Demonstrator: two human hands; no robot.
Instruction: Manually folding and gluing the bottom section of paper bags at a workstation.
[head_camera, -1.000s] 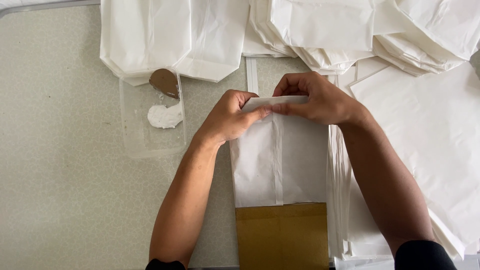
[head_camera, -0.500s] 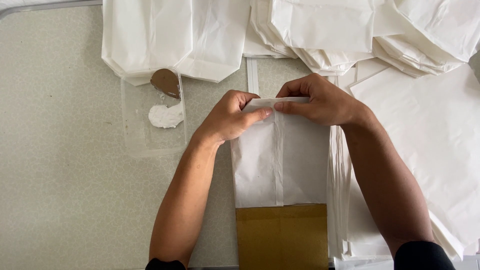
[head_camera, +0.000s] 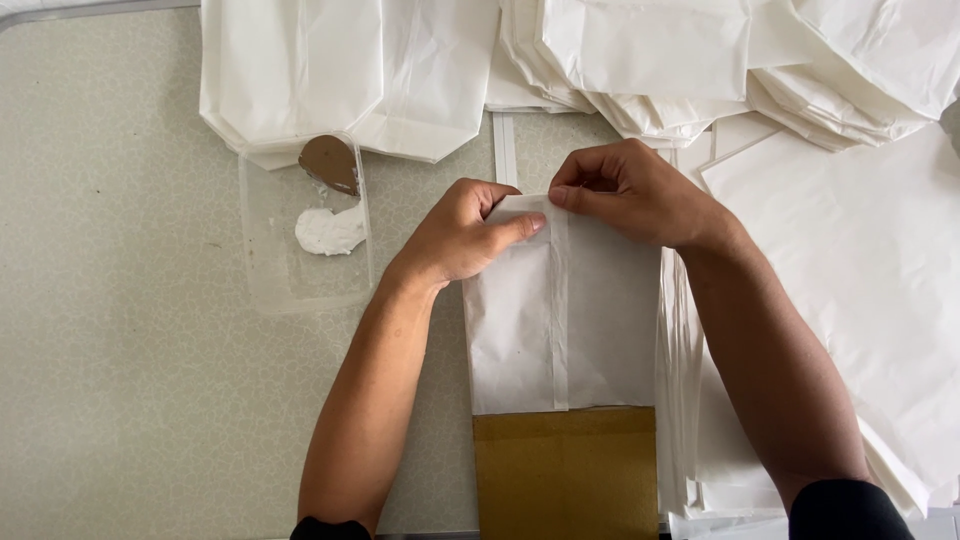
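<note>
A white paper bag (head_camera: 560, 320) with a centre seam lies flat over a brown cardboard sheet (head_camera: 565, 470). My left hand (head_camera: 465, 235) pinches the bag's far edge at the left corner, thumb pressed on the fold. My right hand (head_camera: 630, 190) grips the same far edge just to the right, fingers curled over the folded flap. Both hands meet at the top of the bag.
A clear plastic tray (head_camera: 300, 270) holds white paste (head_camera: 330, 230) and a brown spreader (head_camera: 330, 162) to the left. Stacks of finished white bags (head_camera: 330, 70) line the far edge, more sheets (head_camera: 850, 290) lie at right. The speckled tabletop (head_camera: 120, 330) spreads left.
Both hands have stayed at the bag's top edge; the fingers have shifted slightly, pressing the fold closer together.
</note>
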